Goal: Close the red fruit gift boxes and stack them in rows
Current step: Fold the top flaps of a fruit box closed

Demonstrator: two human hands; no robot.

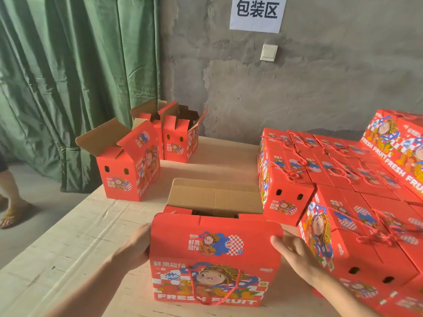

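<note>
I'm closing 1 red box (215, 259) on the surface (80, 236), its flaps up. My right hand (297, 252) is loose, thumb at its right edge. My left hand (137, 244) is at its left edge, and I cannot tell its grip. Next I fold the flaps and stack it with the closed rows (343, 170).

Table (80, 225): pale wood
Near open box (215, 259): red, far flap up
Open boxes (128, 165): three, behind it, leftward
Closed boxes (343, 179): packed rows just right of it

green curtain (68, 76) left | paper sign (257, 12) above wall switch (269, 52) | sandalled foot (10, 216) far left
</note>
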